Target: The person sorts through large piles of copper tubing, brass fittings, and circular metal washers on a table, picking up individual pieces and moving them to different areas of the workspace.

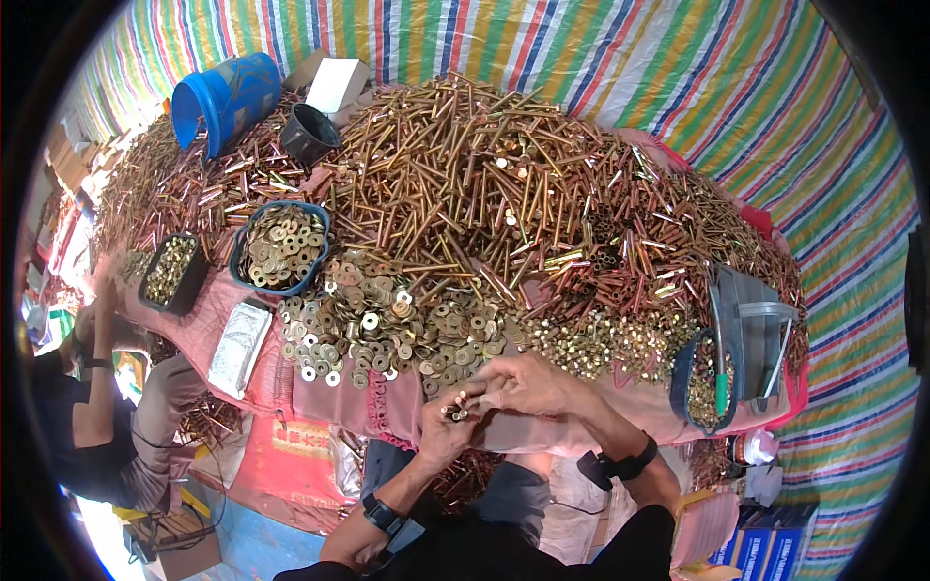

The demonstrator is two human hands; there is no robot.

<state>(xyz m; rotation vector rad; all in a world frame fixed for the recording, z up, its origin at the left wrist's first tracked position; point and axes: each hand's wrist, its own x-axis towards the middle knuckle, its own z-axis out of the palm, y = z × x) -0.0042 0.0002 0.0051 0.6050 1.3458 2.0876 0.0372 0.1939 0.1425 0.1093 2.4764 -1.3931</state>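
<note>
Left hand (448,424) grips a bundle of bolts (455,411); right hand (528,382) pinches 1; the huge pile (504,184) remains unsorted.

pink-covered table (378,402), heaped bolts (484,184), washers (387,324)

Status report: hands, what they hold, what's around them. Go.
Left hand shut on bundle of bolts. Right hand touching the bundle's top. Washer pile just ahead; nothing between the hands.
</note>
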